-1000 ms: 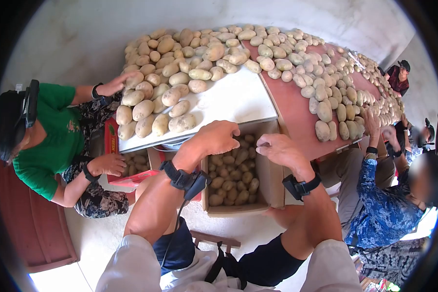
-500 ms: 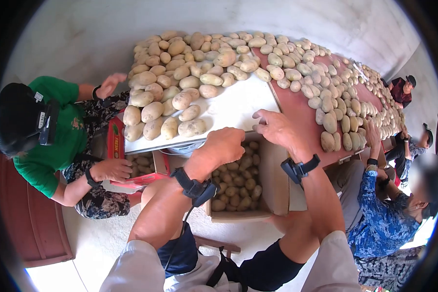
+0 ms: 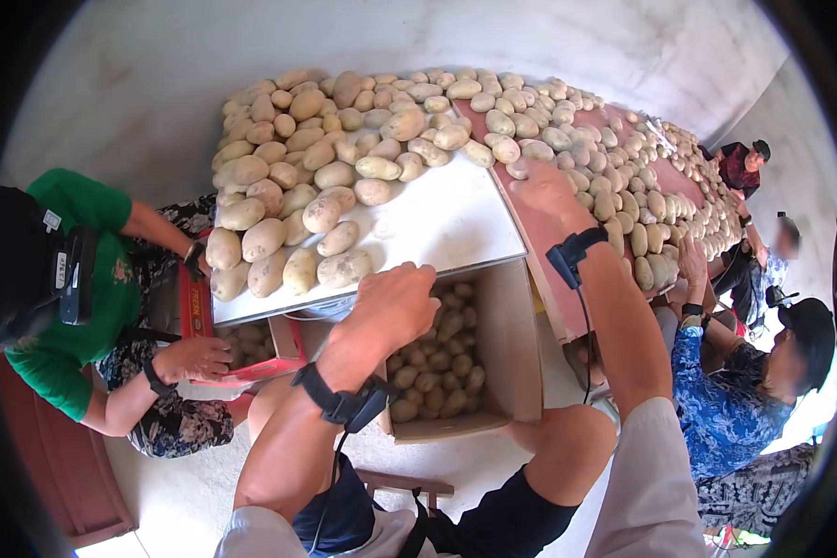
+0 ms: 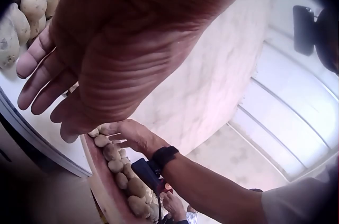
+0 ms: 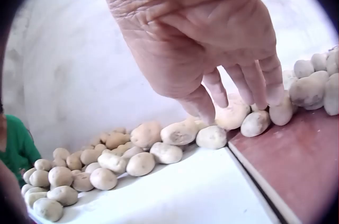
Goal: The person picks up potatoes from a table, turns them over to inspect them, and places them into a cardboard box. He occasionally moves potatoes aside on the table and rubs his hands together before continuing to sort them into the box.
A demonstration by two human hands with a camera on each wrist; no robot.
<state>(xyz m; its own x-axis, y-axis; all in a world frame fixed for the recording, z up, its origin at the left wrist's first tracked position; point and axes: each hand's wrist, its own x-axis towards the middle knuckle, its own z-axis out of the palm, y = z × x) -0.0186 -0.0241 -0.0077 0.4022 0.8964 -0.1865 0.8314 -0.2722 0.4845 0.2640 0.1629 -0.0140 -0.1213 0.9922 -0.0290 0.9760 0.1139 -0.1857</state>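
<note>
My right hand (image 3: 551, 193) is stretched out over the near edge of the potatoes (image 3: 614, 191) on the red board (image 3: 544, 265). In the right wrist view its fingers (image 5: 253, 83) point down, apart from one another, with the tips right at a few potatoes (image 5: 256, 123) by the seam between the boards; nothing is gripped. My left hand (image 3: 395, 307) hovers at the front edge of the white board (image 3: 446, 205), over the cardboard box (image 3: 510, 344) of smaller potatoes (image 3: 442, 363). The left wrist view shows its fingers (image 4: 47, 83) loosely extended, holding nothing.
To the left, a person in green (image 3: 70, 372) sits by a red carton (image 3: 195, 293) of potatoes. On the right, a person in a blue patterned shirt (image 3: 730, 400) reaches to the table, with others beyond. A wall (image 3: 437, 37) stands behind the potatoes.
My right hand has moved from above the box forward and right to the potatoes on the red board. My left hand has moved slightly left, staying near the box.
</note>
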